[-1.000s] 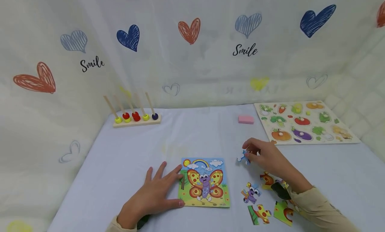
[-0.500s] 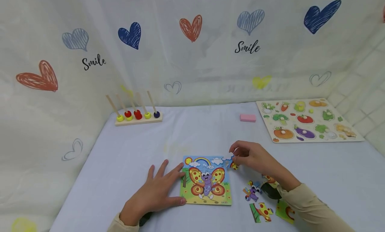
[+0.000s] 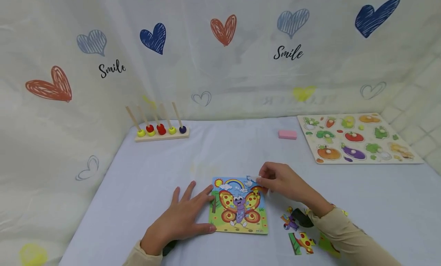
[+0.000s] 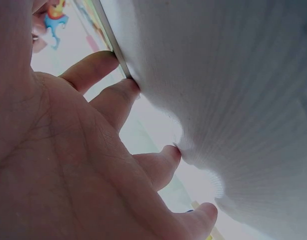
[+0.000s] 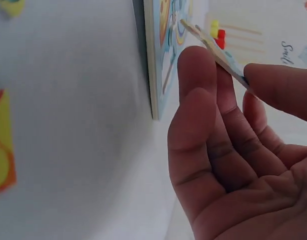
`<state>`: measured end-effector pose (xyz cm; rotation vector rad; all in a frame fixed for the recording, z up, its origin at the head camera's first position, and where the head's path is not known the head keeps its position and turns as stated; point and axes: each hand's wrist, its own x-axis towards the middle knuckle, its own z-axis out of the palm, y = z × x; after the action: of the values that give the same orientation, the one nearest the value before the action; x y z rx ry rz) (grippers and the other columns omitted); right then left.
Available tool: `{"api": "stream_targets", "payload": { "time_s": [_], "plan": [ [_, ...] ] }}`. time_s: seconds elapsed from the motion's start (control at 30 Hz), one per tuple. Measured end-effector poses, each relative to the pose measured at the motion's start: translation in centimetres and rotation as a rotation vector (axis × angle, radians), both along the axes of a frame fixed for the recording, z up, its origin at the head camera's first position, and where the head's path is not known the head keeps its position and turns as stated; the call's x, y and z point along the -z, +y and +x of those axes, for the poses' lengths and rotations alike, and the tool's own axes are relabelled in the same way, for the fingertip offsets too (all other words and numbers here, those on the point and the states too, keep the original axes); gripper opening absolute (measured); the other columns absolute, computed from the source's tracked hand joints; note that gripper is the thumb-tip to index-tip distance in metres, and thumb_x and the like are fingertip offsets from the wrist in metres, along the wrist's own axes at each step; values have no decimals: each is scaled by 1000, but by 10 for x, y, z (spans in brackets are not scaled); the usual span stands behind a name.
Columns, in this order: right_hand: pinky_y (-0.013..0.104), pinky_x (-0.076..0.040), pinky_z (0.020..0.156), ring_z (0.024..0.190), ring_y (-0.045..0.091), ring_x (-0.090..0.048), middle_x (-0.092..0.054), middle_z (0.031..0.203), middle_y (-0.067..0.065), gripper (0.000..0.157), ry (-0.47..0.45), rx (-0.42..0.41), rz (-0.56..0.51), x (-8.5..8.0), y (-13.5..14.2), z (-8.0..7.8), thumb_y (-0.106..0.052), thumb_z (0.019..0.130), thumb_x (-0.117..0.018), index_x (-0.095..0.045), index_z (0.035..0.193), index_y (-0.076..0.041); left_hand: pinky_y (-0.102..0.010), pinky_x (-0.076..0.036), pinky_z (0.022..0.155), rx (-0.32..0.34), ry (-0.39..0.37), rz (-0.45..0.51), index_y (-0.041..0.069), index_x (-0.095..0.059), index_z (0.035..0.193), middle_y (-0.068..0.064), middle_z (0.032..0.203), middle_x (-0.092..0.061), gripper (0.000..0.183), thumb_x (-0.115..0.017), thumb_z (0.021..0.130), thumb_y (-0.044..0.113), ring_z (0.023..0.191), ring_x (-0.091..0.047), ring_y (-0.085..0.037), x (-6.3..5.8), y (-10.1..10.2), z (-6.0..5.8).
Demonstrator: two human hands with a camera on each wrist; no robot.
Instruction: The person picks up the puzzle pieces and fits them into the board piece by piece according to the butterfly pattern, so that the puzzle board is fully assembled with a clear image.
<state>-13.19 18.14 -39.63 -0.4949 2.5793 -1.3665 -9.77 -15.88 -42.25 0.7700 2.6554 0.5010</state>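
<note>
A square butterfly puzzle board (image 3: 238,206) lies flat on the white table. My left hand (image 3: 182,220) rests beside it with spread fingers, fingertips and thumb at the board's left edge. In the left wrist view those fingers (image 4: 158,165) reach down to the cloth and the board's edge. Over the board's top right corner my right hand (image 3: 282,181) pinches a thin puzzle piece (image 5: 216,52) between thumb and fingers. The piece is tilted above the board and overlaps its corner in the head view. Loose puzzle pieces (image 3: 303,243) lie right of the board, some hidden under the right forearm.
A bead abacus (image 3: 162,136) with wooden rods stands at the back left. A pink block (image 3: 287,134) sits at the back, left of a large vegetable peg board (image 3: 360,139). A cloth printed with hearts (image 3: 224,30) hangs behind the table.
My right hand has carried the puzzle piece left, from right of the board to over its top right corner. The left hand stays at the board's left edge.
</note>
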Motion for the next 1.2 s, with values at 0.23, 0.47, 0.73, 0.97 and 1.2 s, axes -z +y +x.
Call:
{"api": "stream_targets", "payload": {
  "time_s": [0.23, 0.47, 0.73, 0.97, 1.2],
  "plan": [
    [28, -50, 58, 62, 20, -66, -69, 70, 1, 13, -21, 24, 35, 7, -13, -2, -12, 103, -72, -62, 98, -5, -79, 0, 119, 2, -2, 4, 27, -53, 156, 9, 175, -28, 80, -79, 90, 63, 163, -6, -42, -2, 1, 2],
    [29, -50, 59, 60, 16, -63, -68, 70, -1, 13, -8, 70, 136, 6, -22, -2, -11, 100, -75, -64, 98, -4, -79, -1, 119, 2, -3, 0, 26, -53, 157, 8, 176, -28, 81, -78, 90, 64, 163, -6, -42, -1, 2, 0],
    [30, -50, 56, 57, 15, -61, -69, 71, -1, 13, 2, 116, 173, 9, -29, -4, -11, 97, -75, -64, 95, -4, -77, 3, 120, -9, -15, -18, 27, -52, 157, 9, 176, -26, 80, -79, 90, 63, 163, -3, -41, -2, 0, 1],
    [28, -46, 53, 54, 16, -61, -66, 65, -3, 13, 3, 122, 168, 10, -28, -2, -12, 98, -74, -65, 95, -4, -77, 2, 120, -8, 1, -13, 26, -53, 156, 8, 176, -27, 79, -80, 90, 61, 163, -3, -41, -3, -1, 1],
    [29, -45, 53, 55, 15, -59, -64, 66, -1, 15, -28, 163, 221, 10, -31, -2, -15, 97, -75, -65, 93, -4, -77, 4, 120, -14, -16, -4, 27, -53, 156, 9, 176, -27, 79, -79, 90, 63, 163, -2, -41, -2, 1, 0]
  ]
}}
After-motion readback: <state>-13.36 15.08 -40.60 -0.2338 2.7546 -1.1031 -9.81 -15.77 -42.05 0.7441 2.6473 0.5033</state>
